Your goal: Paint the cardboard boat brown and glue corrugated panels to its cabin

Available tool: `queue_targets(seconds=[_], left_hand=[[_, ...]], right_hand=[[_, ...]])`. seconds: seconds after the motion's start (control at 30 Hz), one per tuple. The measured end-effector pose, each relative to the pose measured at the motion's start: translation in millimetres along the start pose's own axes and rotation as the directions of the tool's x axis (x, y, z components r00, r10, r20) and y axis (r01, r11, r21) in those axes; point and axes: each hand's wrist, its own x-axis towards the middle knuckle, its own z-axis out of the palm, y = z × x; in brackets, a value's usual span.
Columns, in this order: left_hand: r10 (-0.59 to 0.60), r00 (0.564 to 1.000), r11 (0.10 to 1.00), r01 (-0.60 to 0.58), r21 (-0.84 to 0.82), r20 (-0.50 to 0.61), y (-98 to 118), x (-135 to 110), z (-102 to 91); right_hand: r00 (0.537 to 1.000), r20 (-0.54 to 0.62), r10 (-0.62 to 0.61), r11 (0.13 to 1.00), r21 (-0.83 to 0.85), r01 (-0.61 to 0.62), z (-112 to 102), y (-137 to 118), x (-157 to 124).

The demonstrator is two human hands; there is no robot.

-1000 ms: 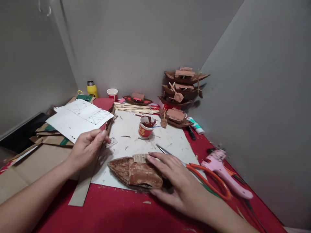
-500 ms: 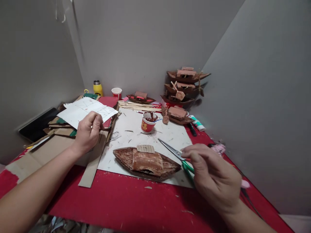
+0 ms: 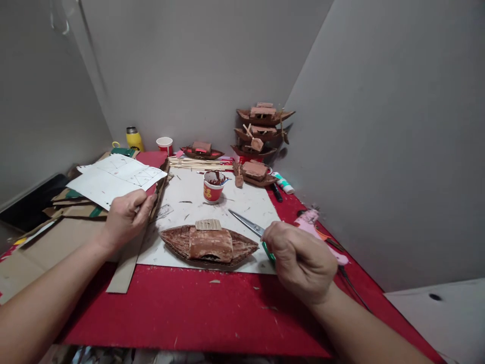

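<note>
My right hand (image 3: 303,260) is closed over the green handles of a pair of scissors (image 3: 246,221), whose silver blades point up and left above the white board. My left hand (image 3: 131,220) is closed in a pinch near sheets of paper (image 3: 117,174) with drawn lines; whatever it pinches is hidden. Between the hands sits a brown-painted cardboard model boat (image 3: 210,245) with an arched cover. A small piece of corrugated cardboard (image 3: 207,225) rests at the cover's far edge.
A red paper cup (image 3: 212,194) with brown paint stands behind the boat. Finished model boats (image 3: 263,116) are stacked at the back right. Thin wooden sticks (image 3: 200,163) lie at the back. Cardboard sheets (image 3: 68,242) cover the left side; a pink glue gun (image 3: 308,220) lies right.
The view has turned to the right. My right hand's fingers have curled in over the scissors handles, covering more of the green. My left hand has come slightly lower and stays closed.
</note>
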Motion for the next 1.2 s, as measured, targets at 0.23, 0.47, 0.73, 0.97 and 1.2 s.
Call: queue_targets(seconds=[0.23, 0.47, 0.73, 0.97, 1.2], left_hand=[[-0.141, 0.823, 0.964, 0.24, -0.113, 0.55, 31.5, -5.1, 3.7], [-0.129, 0.53, 0.733, 0.621, -0.279, 0.838, 40.4, -14.3, 9.9], [0.11, 0.367, 0.779, 0.545, -0.309, 0.924, 62.0, -9.8, -9.0], [0.128, 0.35, 0.765, 0.561, -0.317, 0.928, 50.3, -4.6, -9.5], [-0.106, 0.582, 0.721, 0.604, -0.341, 0.806, 17.3, 3.4, -2.5]], right_hand=[[0.986, 0.085, 0.143, 0.969, -0.215, -0.122, 4.7, 6.5, 12.7], [0.953, 0.049, 0.3, 0.922, -0.272, -0.276, -0.2, 16.3, 18.5], [0.917, -0.087, 0.389, 0.907, -0.136, -0.398, -14.8, 20.7, 28.3], [0.893, -0.014, 0.45, 0.88, -0.159, -0.447, -12.0, 29.3, 26.7], [0.717, 0.456, 0.528, 0.812, -0.517, -0.27, 27.5, 41.5, 16.9]])
